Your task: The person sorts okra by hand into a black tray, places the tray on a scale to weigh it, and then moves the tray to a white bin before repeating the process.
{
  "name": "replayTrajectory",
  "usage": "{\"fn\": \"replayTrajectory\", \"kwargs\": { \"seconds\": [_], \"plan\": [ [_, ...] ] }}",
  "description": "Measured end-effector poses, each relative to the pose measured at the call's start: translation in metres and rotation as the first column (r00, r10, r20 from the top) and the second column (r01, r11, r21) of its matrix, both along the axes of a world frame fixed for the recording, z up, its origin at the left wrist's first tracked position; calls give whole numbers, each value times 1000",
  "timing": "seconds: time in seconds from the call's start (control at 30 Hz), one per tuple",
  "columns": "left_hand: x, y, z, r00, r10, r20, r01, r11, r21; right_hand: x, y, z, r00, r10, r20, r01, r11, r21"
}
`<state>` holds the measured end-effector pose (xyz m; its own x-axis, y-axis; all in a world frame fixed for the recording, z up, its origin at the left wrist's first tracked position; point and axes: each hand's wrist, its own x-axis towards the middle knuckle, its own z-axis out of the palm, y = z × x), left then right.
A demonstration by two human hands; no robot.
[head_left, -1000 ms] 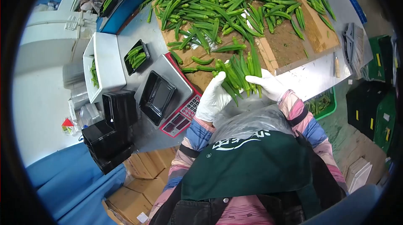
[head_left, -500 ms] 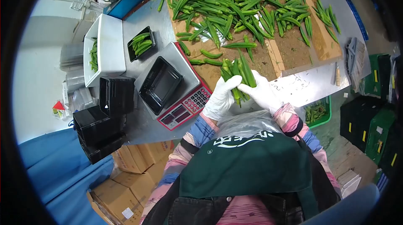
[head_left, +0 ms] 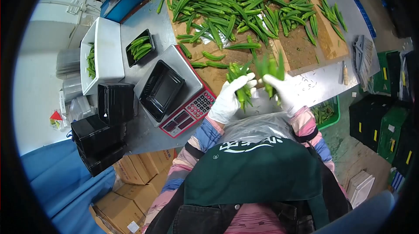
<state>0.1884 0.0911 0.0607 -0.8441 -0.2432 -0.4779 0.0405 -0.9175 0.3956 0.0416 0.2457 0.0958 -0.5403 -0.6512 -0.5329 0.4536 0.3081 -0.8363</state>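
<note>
Okra, two bunches, as seen in the head view. Bunch one: pods (head_left: 242, 97) in my left fingers (head_left: 239, 82), which are curled partly closed around them, thumb across the front. Bunch two: pods (head_left: 273, 64), blurred, at my right fingers (head_left: 271, 79); thumb in front, the rest hidden, so how tightly they close I cannot tell. A small gap parts the bunches, near the front edge of the cardboard (head_left: 301, 53).

Surroundings: loose okra heap (head_left: 244, 9) beyond my hands; scale (head_left: 199, 104) on my left, bearing a black tray (head_left: 152, 104); knife-like tool (head_left: 345, 74) on the counter (head_left: 321, 83), to my right.

Hazards, in my judgement. Slippage: smooth pods of uneven length could slide out from the middle of either bunch if my gloved grip slackens. Bruising: too firm a squeeze could crease pods or snap tips. Tangling: the bunches sit close, so protruding ends could catch and pull one another loose. Misreading: a sleeve or forearm brushing the scale could nudge the tray or disturb the weight.
</note>
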Motion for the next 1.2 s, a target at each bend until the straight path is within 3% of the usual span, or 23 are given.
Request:
{"fn": "replayTrajectory", "kwargs": {
  "seconds": [0.07,0.13,0.17,0.2,0.23,0.27,0.3,0.37,0.4,0.47,0.53,0.57,0.6,0.67,0.73,0.8,0.87,0.93,0.97,1.07,1.13,1.17,1.2],
  "plan": [
    [6,-9,-4,995,38,95,-35,999,-28,-11,4,-16,949,-274,156,290,952,-94],
    [0,-10,-10,981,52,189,-6,971,-238,-7,-1,-25,964,-242,-112,248,968,42],
    [-5,-3,-14,990,28,142,10,966,-259,7,-2,-27,930,36,-367,40,979,198],
    [-14,7,-18,996,2,91,24,959,-282,28,-10,-13,770,332,-545,-115,912,393],
    [-19,18,-15,991,110,77,-84,954,-288,46,-20,-34,853,183,-490,-149,983,107],
    [-18,15,-12,995,71,67,-52,966,-254,45,-17,-50,789,153,-595,-141,988,67],
    [-16,9,0,998,37,57,-24,975,-220,34,-12,-55,867,150,-475,-115,988,102],
    [-4,-3,-5,997,-8,78,22,985,-173,17,-16,-33,997,-9,-72,7,1000,-25],
    [-3,-4,0,996,6,85,8,986,-167,13,-18,-31,995,-21,-96,27,998,62],
    [-2,-3,13,995,38,94,-22,986,-162,17,-27,-41,991,-31,-134,25,999,-41],
    [-2,0,20,994,104,31,-95,972,-215,38,-48,-19,991,73,-109,-77,996,-33],
    [4,-5,18,986,146,77,-110,929,-354,51,-57,-34,943,105,-316,-122,992,-33],
    [10,-11,17,974,193,120,-113,867,-485,60,-66,-55,936,151,-319,-175,984,-46],
    [28,-33,53,960,231,158,-82,772,-630,71,-94,-21,927,269,-263,-311,941,-134],
    [55,-63,70,937,282,208,-14,622,-783,99,-131,-20,957,279,-84,-291,889,-355],
    [81,-95,98,916,316,248,33,556,-830,119,-168,22,932,329,-154,-362,812,-458],
    [103,-120,131,898,333,289,83,516,-853,140,-196,41,892,445,-84,-432,782,-449],
    [128,-151,136,901,285,327,165,472,-866,173,-222,29,856,480,-193,-516,775,-364],
    [136,-161,129,896,279,346,203,437,-876,167,-220,49,785,618,-49,-600,737,-310],
    [157,-180,102,857,242,455,387,281,-878,157,-225,1,692,674,-258,-720,620,-313],
    [172,-179,76,877,249,412,288,413,-864,121,-200,7,638,633,-438,-746,649,-149],
    [175,-175,74,894,283,347,196,450,-871,113,-189,-26,799,529,-286,-600,728,-332],
    [179,-175,70,869,397,295,115,418,-901,90,-172,-32,846,533,-18,-495,772,-398]
  ]
}}
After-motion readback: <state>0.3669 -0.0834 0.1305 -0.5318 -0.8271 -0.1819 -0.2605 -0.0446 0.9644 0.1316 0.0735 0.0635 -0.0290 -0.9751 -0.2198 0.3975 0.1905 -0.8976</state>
